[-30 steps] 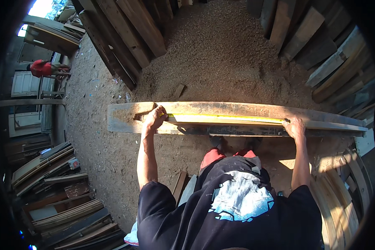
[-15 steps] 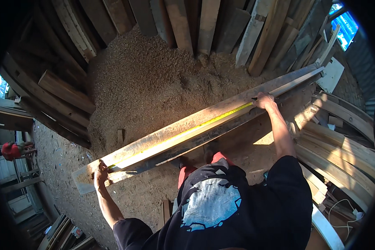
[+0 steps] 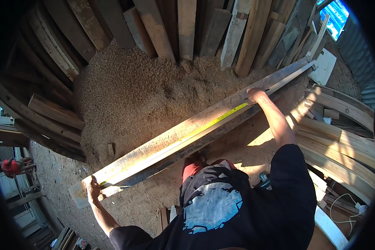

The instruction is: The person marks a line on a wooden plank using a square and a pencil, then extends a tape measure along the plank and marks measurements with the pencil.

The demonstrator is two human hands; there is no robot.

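A long pale wooden board [image 3: 146, 160] lies slantwise before me, rising from lower left to upper right, on a wider plank [image 3: 154, 146]. Along the pale board runs a yellow tape measure [image 3: 214, 121], stretched between my hands. My left hand [image 3: 93, 189] is closed on its end at the board's left end. My right hand [image 3: 257, 96] grips the tape well up the board, its palm facing down. A thin dark thing sticks out from that hand; its kind is unclear. The tape's case is hidden from view.
A sawdust heap [image 3: 129, 91] lies beyond the plank. Upright timbers [image 3: 186, 29] lean behind it. Stacked boards [image 3: 337, 146] and a white cable [image 3: 341, 216] are at right. A teal tool [image 3: 264, 180] sits by my right side. Another person in red [image 3: 11, 166] is far left.
The whole view has shifted slightly, with the boards and both hands now further left. My right hand has turned and lies more over the board. The tape stays stretched between my hands.
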